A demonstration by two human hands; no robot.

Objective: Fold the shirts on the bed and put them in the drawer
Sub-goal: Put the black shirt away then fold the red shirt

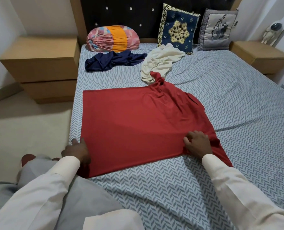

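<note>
Two hands on the red shirt (138,123).
Your left hand (77,151) presses flat by the bed's (237,100) left edge; your right hand (198,143) pinches shirt cloth.

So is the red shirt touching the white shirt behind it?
Touching. The head view shows the red shirt's bunched far end lying against the white shirt, no sheet between.

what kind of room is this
Most likely a home bedroom: a bed with a padded headboard, cushions propped against it, and a wooden bedside cabinet on each side.
</note>
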